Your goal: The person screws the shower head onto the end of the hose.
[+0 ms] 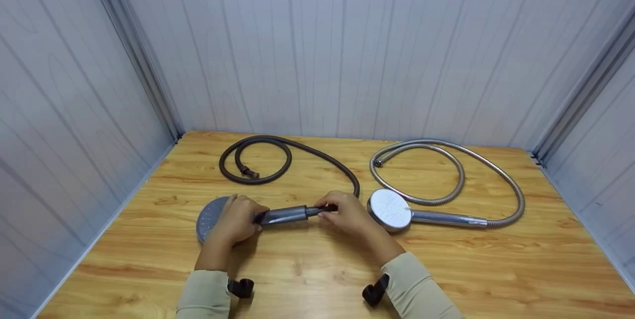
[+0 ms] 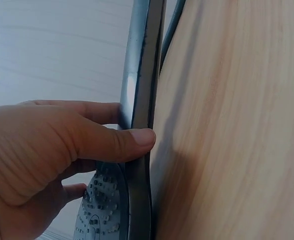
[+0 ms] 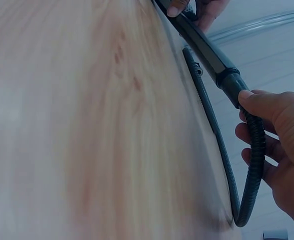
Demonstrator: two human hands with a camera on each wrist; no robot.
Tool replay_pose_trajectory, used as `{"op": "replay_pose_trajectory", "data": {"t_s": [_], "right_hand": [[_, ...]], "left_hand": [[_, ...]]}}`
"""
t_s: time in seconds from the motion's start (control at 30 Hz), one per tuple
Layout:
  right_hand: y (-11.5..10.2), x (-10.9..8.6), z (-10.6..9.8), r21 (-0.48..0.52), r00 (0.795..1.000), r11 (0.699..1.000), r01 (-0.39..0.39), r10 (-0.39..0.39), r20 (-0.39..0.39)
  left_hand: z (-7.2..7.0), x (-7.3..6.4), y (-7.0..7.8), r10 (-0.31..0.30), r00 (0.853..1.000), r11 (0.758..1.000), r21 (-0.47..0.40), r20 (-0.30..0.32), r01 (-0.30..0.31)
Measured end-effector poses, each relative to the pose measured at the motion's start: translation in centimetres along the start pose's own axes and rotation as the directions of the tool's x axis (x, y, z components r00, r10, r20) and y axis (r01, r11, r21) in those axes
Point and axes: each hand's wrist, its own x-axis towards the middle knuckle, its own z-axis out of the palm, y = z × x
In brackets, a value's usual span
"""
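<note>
My left hand (image 1: 235, 220) grips a dark grey shower head (image 1: 285, 215) by its handle, close to the round spray face. In the left wrist view the thumb (image 2: 142, 137) presses on the handle's flat side, and small nozzles dot the spray face (image 2: 101, 210). At the handle's other end, my right hand (image 1: 347, 212) pinches the end fitting (image 3: 232, 89) of a dark shower hose (image 1: 322, 154). Thumb and fingers wrap that fitting, which lines up with the handle's end. From there the hose bends back and coils behind the hands, its free end nut (image 1: 250, 172) inside the loop.
To the right lies a chrome shower head (image 1: 390, 208) with a white face, joined to a coiled silver hose (image 1: 516, 190). Both sets rest on a wooden table (image 1: 307, 279) bounded by pale panel walls (image 1: 317, 51) at the back and sides.
</note>
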Motion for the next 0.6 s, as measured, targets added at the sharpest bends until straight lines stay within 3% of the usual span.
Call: {"op": "replay_pose_trajectory", "data": {"t_s": [0.37,0.5,0.6], "right_hand": [[0.0,1.0,0.1,0.015,0.998,0.998,-0.064,0.064,0.017],[0.1,1.2,0.1,0.011,0.996,0.996,-0.087,0.087,0.017],[0.3,1.3,0.1,-0.002,0.996,0.996,-0.090,0.090,0.023]], "left_hand": [[-0.5,1.1,-1.0,0.001,0.999,1.000,0.016,0.039,-0.002],[-0.5,1.5,-1.5,0.000,0.998,1.000,-0.017,0.057,0.001],[-0.4,1.8,-2.0,-0.033,0.997,0.997,-0.066,0.071,0.038]]}}
